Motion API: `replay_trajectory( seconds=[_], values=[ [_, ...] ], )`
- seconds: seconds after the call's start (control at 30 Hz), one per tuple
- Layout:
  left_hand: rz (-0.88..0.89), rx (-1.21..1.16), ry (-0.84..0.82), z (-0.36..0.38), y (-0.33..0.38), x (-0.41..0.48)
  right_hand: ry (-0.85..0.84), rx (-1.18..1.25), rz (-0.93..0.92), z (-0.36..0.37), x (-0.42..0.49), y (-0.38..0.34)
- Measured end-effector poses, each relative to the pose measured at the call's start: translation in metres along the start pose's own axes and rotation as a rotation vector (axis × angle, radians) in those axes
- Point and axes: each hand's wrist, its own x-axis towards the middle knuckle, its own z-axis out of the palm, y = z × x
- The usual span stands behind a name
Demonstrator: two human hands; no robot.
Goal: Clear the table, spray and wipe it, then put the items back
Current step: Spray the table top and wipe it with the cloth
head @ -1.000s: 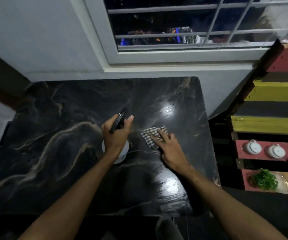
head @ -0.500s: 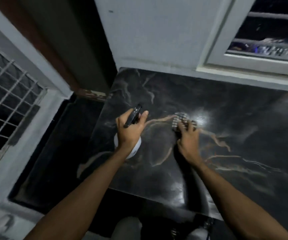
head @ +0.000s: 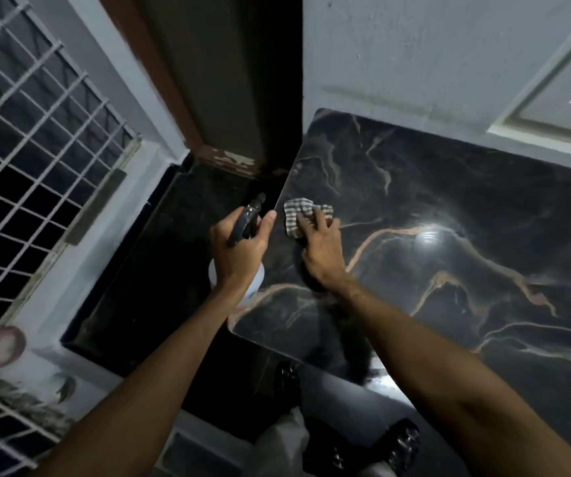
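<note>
While right hand (head: 321, 246) is pressing checked grey-white cloth (head: 296, 215) at left edge of black marble counter (head: 449, 270), left hand (head: 239, 251) is gripping white black-nozzled spray bottle (head: 246, 218); overshooting stroke risking cloth sliding off

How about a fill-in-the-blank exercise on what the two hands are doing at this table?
1. The left hand grips a ____ bottle.
2. The right hand presses a ____ cloth flat with straight fingers.
3. The cloth lies close to the ____ edge of the dark marbled table.

Missing words: spray; checked; left.
</note>
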Motion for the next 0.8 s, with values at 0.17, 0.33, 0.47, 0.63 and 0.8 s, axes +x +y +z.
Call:
replay_trajectory(
  seconds=[0.17, 0.33, 0.47, 0.63, 0.8],
  values=[
    [-0.103, 0.029, 0.033, -0.030, -0.009, -0.031, -0.225, -0.074, -0.406, 0.038, -0.098, -0.064],
    [-0.068, 0.086, 0.047, -0.050, -0.010, -0.078, -0.179, 0.025, -0.247, 0.038, -0.148, -0.068],
    [-0.056, 0.119, 0.046, -0.051, 0.011, -0.118, -0.247, -0.055, -0.459, 0.023, -0.214, -0.042],
    [-0.059, 0.082, 0.014, -0.023, 0.054, -0.161, -0.128, 0.017, -0.127, -0.016, -0.263, 0.059],
    [-0.026, 0.060, -0.087, 0.038, 0.115, -0.210, 0.017, 0.033, 0.191, -0.052, -0.343, 0.167]
  ],
)
